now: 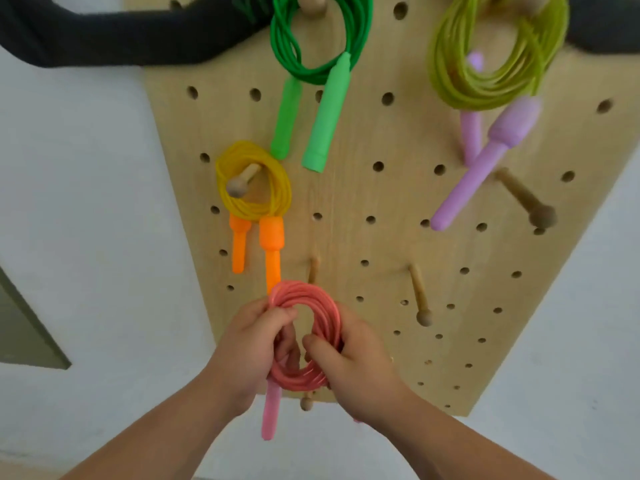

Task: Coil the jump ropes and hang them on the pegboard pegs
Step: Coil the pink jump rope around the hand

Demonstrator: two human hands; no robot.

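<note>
Head: left hand (242, 344), right hand (360, 365) grip pink coil (325, 315); orange handle (272, 237) just above.

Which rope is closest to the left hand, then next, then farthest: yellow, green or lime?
1. Yellow rope, just above the left hand, which grips the pink rope.
2. Green rope, top middle.
3. Lime rope, top right.

Soft, even light with only faint shadows, the wide lens splaying the pegboard (346, 195) toward its top edge, and the purple handles (512, 123) smeared by blur.
</note>
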